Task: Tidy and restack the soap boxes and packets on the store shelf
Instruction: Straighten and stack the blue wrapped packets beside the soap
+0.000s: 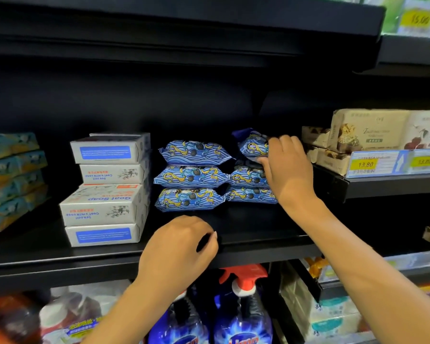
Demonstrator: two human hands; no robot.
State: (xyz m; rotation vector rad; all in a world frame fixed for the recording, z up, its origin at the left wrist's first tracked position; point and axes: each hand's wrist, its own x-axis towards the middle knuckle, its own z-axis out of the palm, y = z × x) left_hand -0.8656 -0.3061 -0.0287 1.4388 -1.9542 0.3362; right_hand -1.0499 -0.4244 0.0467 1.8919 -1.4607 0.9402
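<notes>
On the black shelf (246, 227) stand two stacks of blue patterned soap packets. The left stack (191, 176) is three high and even. On the right stack (250, 181) the top packet (252, 145) sits tilted, and my right hand (287, 167) grips its right end between thumb and fingers. Left of the packets is an uneven stack of white goat-milk soap boxes (107, 189), several high. My left hand (181, 244) hovers over the shelf's front edge with loosely curled fingers, holding nothing.
Teal and orange boxes (13, 177) fill the far left of the shelf. Beige boxes (368, 132) sit on a higher shelf to the right, above yellow price tags (365, 165). Blue spray bottles with red triggers (243, 306) stand on the shelf below.
</notes>
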